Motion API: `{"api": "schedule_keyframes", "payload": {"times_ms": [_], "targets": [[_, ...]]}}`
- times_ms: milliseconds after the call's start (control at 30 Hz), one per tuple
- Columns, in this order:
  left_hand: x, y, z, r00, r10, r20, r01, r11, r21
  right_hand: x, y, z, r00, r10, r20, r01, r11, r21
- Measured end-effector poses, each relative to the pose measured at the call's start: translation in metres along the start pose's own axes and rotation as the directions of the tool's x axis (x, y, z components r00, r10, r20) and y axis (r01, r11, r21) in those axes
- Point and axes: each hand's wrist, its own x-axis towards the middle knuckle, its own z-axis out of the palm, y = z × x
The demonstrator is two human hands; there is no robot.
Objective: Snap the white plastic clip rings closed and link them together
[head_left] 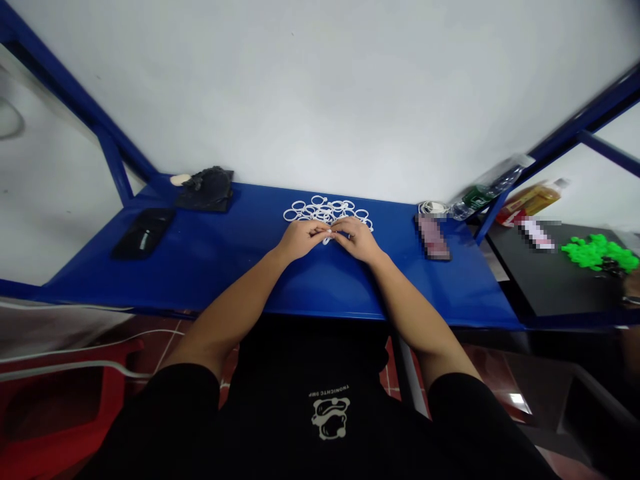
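Note:
My left hand (301, 239) and my right hand (356, 238) meet over the blue table, fingertips close together. Both are closed in a pinch on a small white ring (327, 241), which is mostly hidden by the fingers. Just beyond them lies a loose pile of white rings (320, 210), thin and round, some with a small knob on the rim. My right hand covers part of the pile's near right side.
On the blue table (225, 273) lie a dark phone-like slab (143, 233), a black bag (207, 189), a pixelated phone-shaped thing (433, 237), a white coiled cable (433, 209) and a plastic bottle (490, 187). Green pieces (595, 252) sit on a black table, a person's hand (633, 283) nearby.

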Motion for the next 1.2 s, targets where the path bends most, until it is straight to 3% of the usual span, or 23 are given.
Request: {"api": "schedule_keyframes", "payload": {"times_ms": [200,600,1200], "targets": [[0.0008,0.0030,-0.0018,0.999,-0.028,-0.015,0.028,1.000,0.004,-0.0002,0.0002,-0.0008,1.000,-0.023,-0.012,0.023,1.000,-0.016],[0.0018,0.0089,-0.0076,0.999,0.038,0.033,-0.040,0.996,0.077,-0.0010,-0.0019,0.0011,0.997,0.000,-0.072,-0.003,0.999,-0.037],[0.0002,0.0053,-0.0043,0.998,0.047,0.048,-0.053,0.987,0.151,-0.0014,-0.0089,-0.0007,0.995,0.097,-0.011,-0.097,0.995,-0.008]]}}
